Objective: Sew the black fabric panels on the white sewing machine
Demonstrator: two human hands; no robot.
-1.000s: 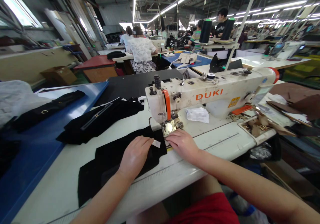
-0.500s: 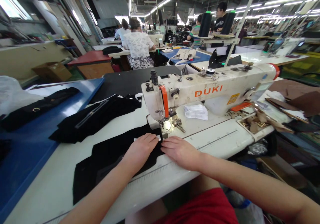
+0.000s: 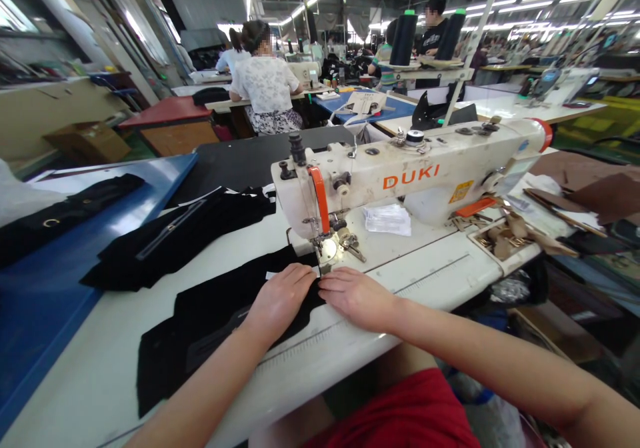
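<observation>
A black fabric piece (image 3: 220, 295) lies on the white sewing table, its right end just in front of the needle area of a white sewing machine (image 3: 360, 175). My left hand (image 3: 284, 298) is closed on the fabric near that end, fingers together and pressing down. A small white label (image 3: 271, 275) shows partly from under its fingers. My right hand (image 3: 357, 296) grips the fabric's right edge with its fingers together, close to my left fingertips. Both thumbs are mostly hidden. The lit needle plate (image 3: 329, 249) is just beyond my hands.
Another stack of black pieces with a zipper (image 3: 170, 231) lies to the left. A pile of white labels (image 3: 387, 220) sits under the machine arm. At the right is a tray of small parts (image 3: 503, 238). A blue table (image 3: 125, 208) adjoins on the left; co-workers sit farther back.
The whole view has shifted slightly as my head moved. My hands stay on the black fabric in nearly the same place. A co-worker in a patterned white top has turned their head.
</observation>
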